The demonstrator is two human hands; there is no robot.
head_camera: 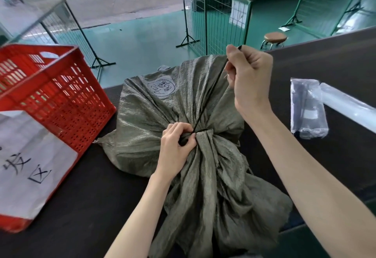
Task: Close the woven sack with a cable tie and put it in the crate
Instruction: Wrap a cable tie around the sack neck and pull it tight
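Nearest me, the loose mouth of the grey-green woven sack [142, 119] fans out in crumpled folds over the edge of the dark table [81, 207]. Just past that, my left hand [175, 150] sits at the gathered neck, fingers curled in and pinching the bunched cloth right where the black cable tie [209, 97] loops round it. The band is already round the neck and looks drawn in close. From there the tie's tail runs up and away in a straight, taut line to my right hand [249, 78], which is raised above the sack body and clenched tight round the tail, the tip poking out past my thumb. The filled body of the sack lies on the table beyond the neck, with a pale handwritten label [161, 88] on top. To the left, beside the sack, stands the red crate [61, 99], a white paper sheet [26, 156] with inked characters hanging on its near side. To the right, well apart, lie a plastic packet [307, 109] and a clear roll [350, 107]. Beyond the table: green floor, a round stool [275, 37], a green mesh fence panel [215, 17].
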